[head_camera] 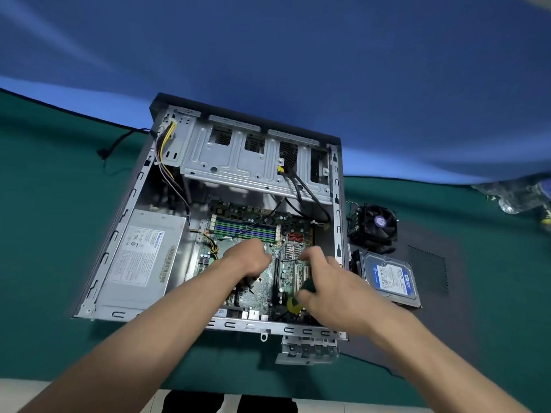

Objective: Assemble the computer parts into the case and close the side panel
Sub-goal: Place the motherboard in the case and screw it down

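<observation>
Both bare forearms reach into the open case (338, 186) lying on green cloth (59, 234); the left hand (249, 259) curls knuckles-up over the motherboard (286, 272), its grasp hidden; the right hand (326, 278) closes around a green-and-yellow screwdriver (295, 304); fan cooler (374, 225) and hard drive (390, 275) lie just right; blue backdrop (298, 55) behind.

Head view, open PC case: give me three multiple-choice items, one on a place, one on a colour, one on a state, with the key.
1. Where does the hard drive lie?
A. in the drive cage
B. on the dark side panel, right of the case
C. on the power supply

2. What colour is the table cover?
A. red
B. white
C. green

3. How is the case?
A. open
B. panel closed
C. standing upright

Key: B, the drive rests outside beside the cooler fan; C, green cloth surrounds the case; A, the motherboard is exposed.
</observation>
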The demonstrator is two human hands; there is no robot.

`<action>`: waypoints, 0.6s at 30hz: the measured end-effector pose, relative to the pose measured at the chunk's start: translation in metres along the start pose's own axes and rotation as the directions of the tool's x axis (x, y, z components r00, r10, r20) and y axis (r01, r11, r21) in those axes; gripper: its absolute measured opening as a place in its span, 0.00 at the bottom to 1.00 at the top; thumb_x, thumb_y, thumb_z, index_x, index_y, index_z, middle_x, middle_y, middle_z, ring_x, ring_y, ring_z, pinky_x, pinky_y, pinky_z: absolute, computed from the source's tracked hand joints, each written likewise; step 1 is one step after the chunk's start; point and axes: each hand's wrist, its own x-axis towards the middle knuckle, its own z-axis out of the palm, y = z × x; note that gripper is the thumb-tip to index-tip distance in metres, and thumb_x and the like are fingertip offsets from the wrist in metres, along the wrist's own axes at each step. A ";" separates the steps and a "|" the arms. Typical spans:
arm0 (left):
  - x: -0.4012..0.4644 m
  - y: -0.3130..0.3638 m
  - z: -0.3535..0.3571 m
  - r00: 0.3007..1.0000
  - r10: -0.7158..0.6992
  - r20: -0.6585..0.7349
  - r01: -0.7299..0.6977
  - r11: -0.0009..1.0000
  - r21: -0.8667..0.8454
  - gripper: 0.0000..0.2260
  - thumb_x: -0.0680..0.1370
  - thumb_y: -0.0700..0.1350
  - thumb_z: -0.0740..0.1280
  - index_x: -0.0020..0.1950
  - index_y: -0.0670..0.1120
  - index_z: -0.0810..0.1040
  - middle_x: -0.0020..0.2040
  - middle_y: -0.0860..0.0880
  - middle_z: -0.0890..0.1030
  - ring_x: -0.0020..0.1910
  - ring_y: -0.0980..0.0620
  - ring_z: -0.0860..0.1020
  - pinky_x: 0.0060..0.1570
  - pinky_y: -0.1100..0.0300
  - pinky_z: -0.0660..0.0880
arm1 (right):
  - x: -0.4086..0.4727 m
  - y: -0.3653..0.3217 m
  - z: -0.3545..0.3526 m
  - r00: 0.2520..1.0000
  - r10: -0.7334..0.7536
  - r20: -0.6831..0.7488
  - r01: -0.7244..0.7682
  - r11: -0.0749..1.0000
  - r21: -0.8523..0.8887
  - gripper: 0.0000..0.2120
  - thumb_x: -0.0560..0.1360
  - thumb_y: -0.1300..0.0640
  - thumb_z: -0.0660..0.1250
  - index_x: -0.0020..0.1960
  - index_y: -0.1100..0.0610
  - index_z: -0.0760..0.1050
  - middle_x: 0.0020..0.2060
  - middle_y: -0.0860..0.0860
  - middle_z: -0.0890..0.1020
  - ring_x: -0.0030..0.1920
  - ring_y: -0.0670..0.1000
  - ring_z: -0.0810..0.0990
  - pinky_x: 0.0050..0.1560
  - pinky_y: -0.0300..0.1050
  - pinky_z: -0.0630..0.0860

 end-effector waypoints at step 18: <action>0.005 -0.002 0.006 0.999 0.001 0.034 0.000 0.999 -0.042 0.18 0.81 0.48 0.59 0.41 0.37 0.79 0.36 0.42 0.82 0.34 0.44 0.83 0.35 0.56 0.78 | -0.006 0.005 0.013 0.986 0.034 -0.161 -0.049 0.995 -0.090 0.12 0.82 0.47 0.53 0.52 0.55 0.65 0.47 0.55 0.79 0.40 0.56 0.71 0.40 0.46 0.67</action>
